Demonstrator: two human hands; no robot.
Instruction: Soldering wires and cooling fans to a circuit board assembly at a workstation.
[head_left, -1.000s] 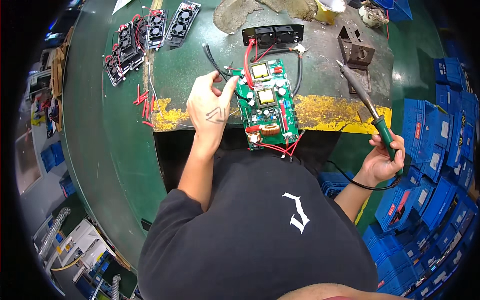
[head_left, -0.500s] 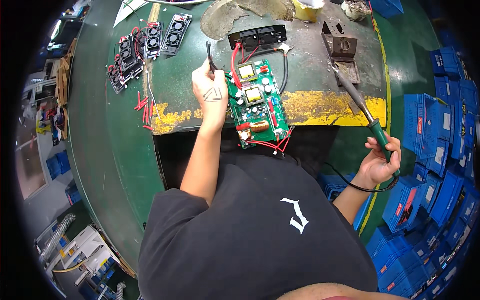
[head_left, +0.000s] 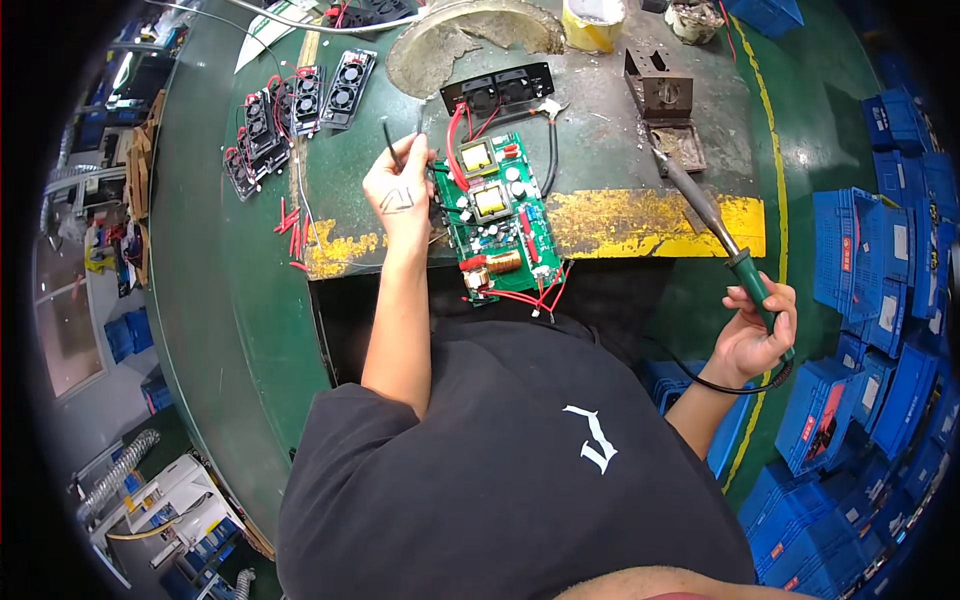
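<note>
My left hand (head_left: 400, 195) pinches black wires (head_left: 391, 143) beside the left edge of a green circuit board (head_left: 505, 235). The board lies at the bench's front edge and carries two yellow-topped transformers and a copper coil. Thick red and black leads run from it to a black panel with two fans (head_left: 497, 90). On the right, my right hand (head_left: 757, 330) is closed round the green handle of a large soldering iron (head_left: 712, 215). The iron's tip rests over a dirty metal tray at the foot of a brown metal stand (head_left: 662, 90).
More fan panels (head_left: 348, 88) lie at the far left, with short red tubes (head_left: 290, 235) nearer. A grey, crusted curved piece (head_left: 420, 55) and a yellow tub (head_left: 593, 25) stand at the back. Blue crates (head_left: 845, 255) are stacked to the right, off the bench.
The black wires in my left hand have tilted and spread apart. Board, fan panel and stand appear slightly shifted left in the picture. My right hand keeps its hold on the soldering iron.
</note>
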